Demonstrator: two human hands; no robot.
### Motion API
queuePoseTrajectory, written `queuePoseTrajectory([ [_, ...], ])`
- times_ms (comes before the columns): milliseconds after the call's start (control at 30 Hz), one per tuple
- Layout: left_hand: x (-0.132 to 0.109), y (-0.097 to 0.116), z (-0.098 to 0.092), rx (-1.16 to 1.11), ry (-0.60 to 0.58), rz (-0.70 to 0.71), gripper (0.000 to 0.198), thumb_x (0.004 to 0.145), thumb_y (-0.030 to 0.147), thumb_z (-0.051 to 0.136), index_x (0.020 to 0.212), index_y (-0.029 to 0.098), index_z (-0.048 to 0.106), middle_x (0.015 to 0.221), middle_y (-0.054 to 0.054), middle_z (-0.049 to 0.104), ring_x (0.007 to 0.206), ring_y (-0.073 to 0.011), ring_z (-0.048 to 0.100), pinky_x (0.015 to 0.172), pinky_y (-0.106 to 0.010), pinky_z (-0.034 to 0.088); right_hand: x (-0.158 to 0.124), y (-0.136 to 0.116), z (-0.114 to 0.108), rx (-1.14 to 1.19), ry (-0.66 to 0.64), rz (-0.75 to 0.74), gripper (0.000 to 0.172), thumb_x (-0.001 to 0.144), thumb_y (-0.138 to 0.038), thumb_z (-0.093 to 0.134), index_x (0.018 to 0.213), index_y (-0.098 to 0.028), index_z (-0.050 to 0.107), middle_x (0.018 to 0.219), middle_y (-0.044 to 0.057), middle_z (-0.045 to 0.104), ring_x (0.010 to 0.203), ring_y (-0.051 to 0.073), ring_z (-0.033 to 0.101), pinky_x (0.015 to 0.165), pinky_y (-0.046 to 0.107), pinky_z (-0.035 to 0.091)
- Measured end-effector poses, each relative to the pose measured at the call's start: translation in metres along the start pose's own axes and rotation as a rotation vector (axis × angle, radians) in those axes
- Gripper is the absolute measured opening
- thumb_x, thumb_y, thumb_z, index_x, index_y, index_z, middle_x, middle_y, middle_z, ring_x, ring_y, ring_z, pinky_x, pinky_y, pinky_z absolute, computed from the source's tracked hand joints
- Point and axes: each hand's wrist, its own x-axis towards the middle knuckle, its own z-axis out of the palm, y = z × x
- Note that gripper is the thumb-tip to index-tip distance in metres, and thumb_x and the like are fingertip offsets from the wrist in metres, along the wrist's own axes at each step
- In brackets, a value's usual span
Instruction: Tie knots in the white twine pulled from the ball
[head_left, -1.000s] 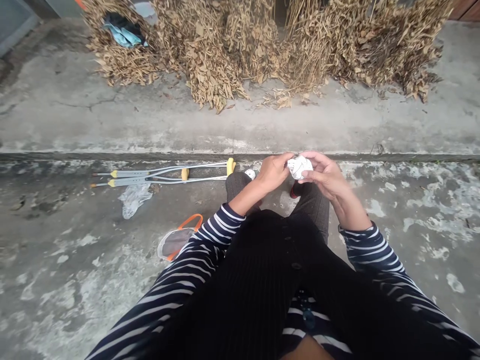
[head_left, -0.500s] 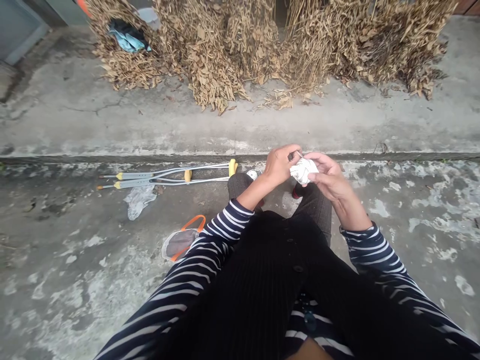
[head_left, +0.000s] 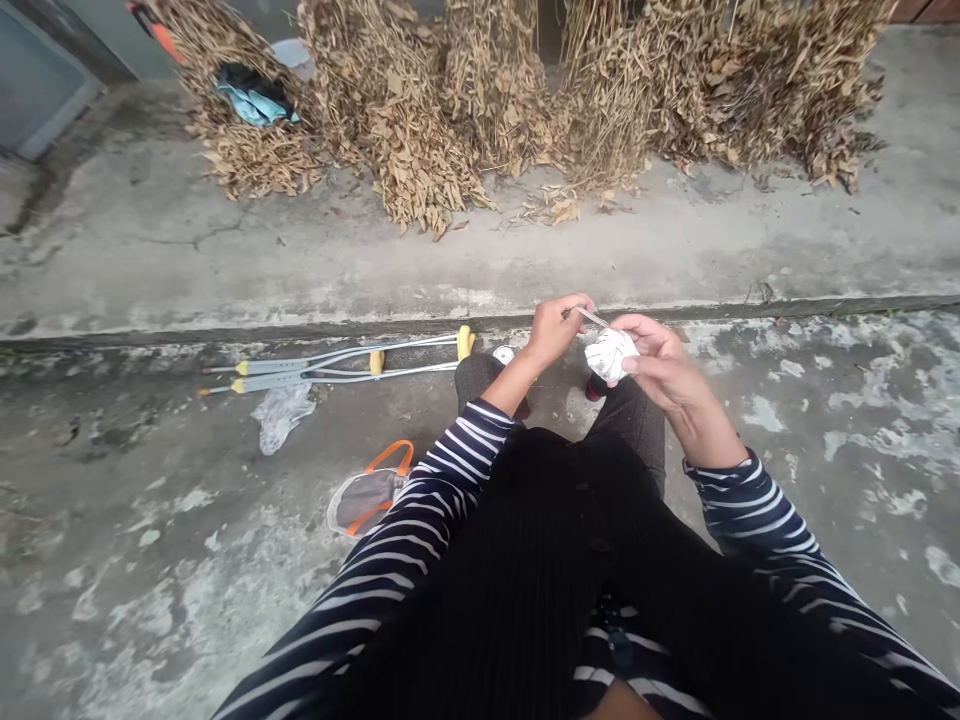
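Observation:
I sit on a concrete floor with my knees drawn up. My right hand [head_left: 660, 365] grips a small white crumpled bundle [head_left: 611, 353] in front of my knees. My left hand [head_left: 553, 328] pinches a thin pale strip [head_left: 590, 317] that runs from its fingertips to the top of the bundle. The two hands are a few centimetres apart, joined by the strip.
A pair of metal crutches [head_left: 337, 365] with yellow pads lies on the floor to the left. A crumpled clear plastic bag [head_left: 281, 415] and an orange-handled bag [head_left: 367, 490] lie nearer me. Dry brown plant bundles [head_left: 480, 100] stand beyond a low concrete step [head_left: 225, 335].
My left hand has drawn away to the upper left from the bundle, pulling the thin strip out taut. The right hand has kept its hold and shifted slightly down and right.

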Motion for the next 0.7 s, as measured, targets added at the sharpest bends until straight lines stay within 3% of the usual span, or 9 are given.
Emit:
queuePoseTrajectory([
  [100,-0.001,-0.015,-0.002,-0.025,-0.002,-0.085,0.02,0.084,0.007,0.054,0.081,0.012,0.073,0.079,-0.003,0.073,0.065,-0.0099,0.064,0.063,-0.018,0.054,-0.002,-0.003,-0.006,-0.04,0.033,-0.011,0.048,0.064,-0.03,0.097,0.107,-0.025,0.076,0.099,0.002,0.077,0.074,0.017,0.07,0.054,0.026,0.061],
  [233,-0.009,-0.034,-0.007,-0.045,-0.02,-0.251,0.018,0.088,0.009,0.055,0.081,0.011,0.071,0.078,-0.003,0.072,0.054,-0.0078,0.061,0.051,-0.017,0.049,-0.002,-0.017,-0.013,-0.177,0.113,-0.079,0.061,0.059,-0.035,0.101,0.115,-0.025,0.076,0.108,0.006,0.078,0.089,0.023,0.074,0.061,0.032,0.064],
  [367,-0.035,-0.047,-0.016,-0.137,-0.108,-0.306,0.013,0.092,0.014,0.056,0.09,0.011,0.068,0.096,-0.009,0.073,0.075,-0.0121,0.071,0.055,-0.018,0.055,0.007,-0.03,-0.016,-0.327,0.244,-0.205,0.056,0.063,-0.035,0.098,0.114,-0.025,0.076,0.104,0.005,0.077,0.089,0.023,0.074,0.067,0.036,0.066],
  [433,-0.052,-0.05,-0.019,-0.18,-0.199,-0.338,0.013,0.095,0.019,0.057,0.102,0.011,0.065,0.093,-0.009,0.073,0.072,-0.0125,0.072,0.056,-0.019,0.057,0.016,-0.03,-0.019,-0.34,0.305,-0.214,0.052,0.064,-0.033,0.097,0.111,-0.025,0.077,0.102,0.004,0.077,0.089,0.022,0.074,0.069,0.036,0.067],
  [567,-0.082,-0.048,-0.022,-0.264,-0.452,-0.463,0.045,0.101,0.045,0.059,0.133,0.014,0.05,0.076,-0.003,0.072,0.051,-0.0142,0.068,0.051,-0.023,0.056,0.033,-0.023,-0.025,-0.269,0.376,-0.19,0.046,0.059,-0.03,0.097,0.1,-0.023,0.078,0.102,0.003,0.077,0.088,0.021,0.074,0.069,0.036,0.068],
  [633,-0.088,-0.047,-0.024,-0.324,-0.548,-0.518,0.061,0.099,0.058,0.059,0.141,0.016,0.045,0.08,-0.006,0.074,0.054,-0.0175,0.071,0.051,-0.026,0.057,0.038,-0.021,-0.025,-0.245,0.37,-0.186,0.045,0.058,-0.029,0.098,0.099,-0.023,0.078,0.102,0.003,0.077,0.087,0.021,0.074,0.071,0.037,0.069],
  [700,-0.087,-0.044,-0.025,-0.311,-0.529,-0.546,0.066,0.095,0.06,0.066,0.141,0.017,0.049,0.096,-0.013,0.077,0.072,-0.0219,0.077,0.053,-0.028,0.059,0.041,-0.023,-0.023,-0.219,0.35,-0.17,0.047,0.059,-0.03,0.099,0.1,-0.024,0.078,0.102,0.002,0.077,0.088,0.021,0.074,0.074,0.038,0.07],
])
